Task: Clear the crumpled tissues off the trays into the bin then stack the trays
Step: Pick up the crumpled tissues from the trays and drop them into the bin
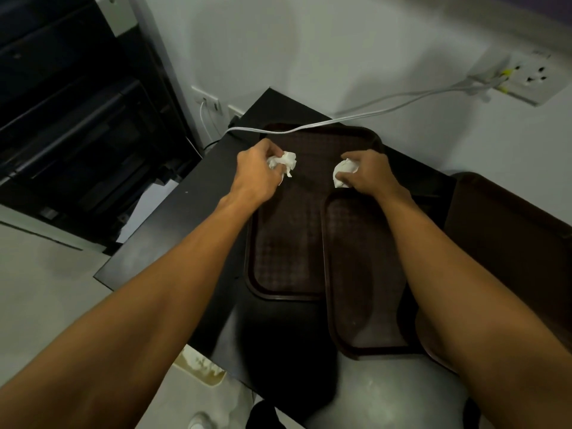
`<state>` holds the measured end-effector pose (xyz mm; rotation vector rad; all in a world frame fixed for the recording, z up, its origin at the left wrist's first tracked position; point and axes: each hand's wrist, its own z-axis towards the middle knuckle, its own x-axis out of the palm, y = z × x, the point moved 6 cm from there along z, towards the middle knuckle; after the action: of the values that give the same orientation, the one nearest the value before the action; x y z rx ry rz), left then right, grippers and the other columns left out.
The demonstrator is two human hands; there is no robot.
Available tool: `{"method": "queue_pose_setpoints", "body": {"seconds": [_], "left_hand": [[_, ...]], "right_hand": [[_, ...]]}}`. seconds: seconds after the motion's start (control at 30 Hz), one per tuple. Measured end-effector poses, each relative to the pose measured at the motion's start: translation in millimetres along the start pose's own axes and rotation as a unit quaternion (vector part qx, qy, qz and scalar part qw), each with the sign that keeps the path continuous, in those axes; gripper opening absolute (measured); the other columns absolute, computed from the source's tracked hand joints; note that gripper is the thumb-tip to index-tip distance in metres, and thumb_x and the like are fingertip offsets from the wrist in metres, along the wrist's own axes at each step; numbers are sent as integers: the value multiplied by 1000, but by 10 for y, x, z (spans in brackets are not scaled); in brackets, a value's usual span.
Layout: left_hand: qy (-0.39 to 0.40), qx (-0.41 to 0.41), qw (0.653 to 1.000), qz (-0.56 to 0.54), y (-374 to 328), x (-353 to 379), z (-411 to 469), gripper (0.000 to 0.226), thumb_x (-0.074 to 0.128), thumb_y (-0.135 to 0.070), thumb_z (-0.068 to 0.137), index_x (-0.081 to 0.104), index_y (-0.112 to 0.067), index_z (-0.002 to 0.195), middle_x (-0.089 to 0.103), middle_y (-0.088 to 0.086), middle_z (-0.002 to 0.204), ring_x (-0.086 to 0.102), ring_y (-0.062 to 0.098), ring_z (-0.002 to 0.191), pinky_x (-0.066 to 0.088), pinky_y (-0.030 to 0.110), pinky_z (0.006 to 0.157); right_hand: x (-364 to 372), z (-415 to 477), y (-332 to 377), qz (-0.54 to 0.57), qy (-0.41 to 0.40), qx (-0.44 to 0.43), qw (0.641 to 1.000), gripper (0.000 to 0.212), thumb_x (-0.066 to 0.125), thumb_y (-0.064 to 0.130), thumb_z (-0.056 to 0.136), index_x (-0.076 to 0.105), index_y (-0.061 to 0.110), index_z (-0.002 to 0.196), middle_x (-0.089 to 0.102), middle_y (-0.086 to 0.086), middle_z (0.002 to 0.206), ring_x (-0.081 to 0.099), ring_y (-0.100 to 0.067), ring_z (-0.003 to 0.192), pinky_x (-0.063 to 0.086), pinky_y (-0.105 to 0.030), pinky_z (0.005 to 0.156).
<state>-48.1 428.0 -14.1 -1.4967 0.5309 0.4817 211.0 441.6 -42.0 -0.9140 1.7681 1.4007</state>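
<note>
Two dark brown trays lie on a black table [198, 212]. The larger tray [291, 243] reaches toward the wall; a smaller tray [359, 274] overlaps its right side, nearer to me. My left hand [257, 171] grips a white crumpled tissue [286, 162] above the far left part of the large tray. My right hand [368, 171] holds a second crumpled tissue [342, 174] just beyond the far edge of the smaller tray. A third brown tray [507, 236] sits at the right, partly behind my right forearm.
A white cable [356, 114] runs from a wall socket [526, 77] across the far rim of the large tray. A black cabinet [77, 119] stands at the left. A light-coloured container [201, 366] holding white scraps shows on the floor below the table's near edge.
</note>
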Motion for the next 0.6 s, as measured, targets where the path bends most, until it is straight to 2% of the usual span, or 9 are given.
{"method": "queue_pose_setpoints", "body": {"seconds": [0.13, 0.3, 0.37, 0.43, 0.53, 0.6], "left_hand": [[2, -6, 1000, -6, 11, -52, -61, 22, 73, -11, 90, 67, -14, 111, 62, -2, 110, 55, -2, 79, 40, -2, 56], [-4, -9, 1000, -29, -3, -198, -216, 18, 74, -10, 88, 68, -16, 104, 64, -4, 102, 59, 0, 80, 40, -2, 58], [-9, -11, 999, -39, -2, -291, -299, 17, 75, -11, 88, 69, -16, 103, 64, -6, 98, 60, 1, 79, 41, -1, 57], [-18, -13, 999, -49, 15, -404, -386, 17, 75, -11, 87, 69, -16, 102, 65, -6, 96, 60, 2, 78, 42, 0, 57], [-28, -9, 998, -60, 53, -589, -553, 17, 75, -11, 87, 69, -16, 102, 64, -7, 94, 60, 2, 77, 41, 1, 58], [-34, -6, 997, -65, 87, -715, -687, 18, 76, -12, 86, 69, -16, 102, 63, -8, 92, 59, 1, 77, 42, 1, 60]], "right_hand": [[14, -36, 144, 6, 2, 5, 1000, 35, 81, 13, 82, 76, 16, 117, 67, -12, 127, 60, -27, 122, 46, -26, 98], [-13, -217, 384, 55, -36, -14, 998, 26, 79, 9, 83, 78, 19, 106, 67, -2, 106, 61, -12, 98, 49, -17, 82], [-31, -328, 480, 81, -54, -14, 995, 26, 77, 8, 82, 78, 20, 105, 66, 3, 102, 60, -9, 95, 43, -1, 71], [-40, -450, 581, 105, -73, -10, 992, 27, 76, 10, 82, 78, 22, 105, 67, 7, 102, 60, -6, 94, 38, 5, 62], [-73, -708, 798, 127, -111, -33, 985, 26, 75, 14, 84, 76, 24, 109, 67, 10, 107, 60, -4, 98, 40, 1, 74], [-80, -924, 950, 168, -135, -58, 975, 26, 76, 14, 83, 76, 25, 107, 71, 10, 107, 64, -5, 98, 50, -11, 86]]}}
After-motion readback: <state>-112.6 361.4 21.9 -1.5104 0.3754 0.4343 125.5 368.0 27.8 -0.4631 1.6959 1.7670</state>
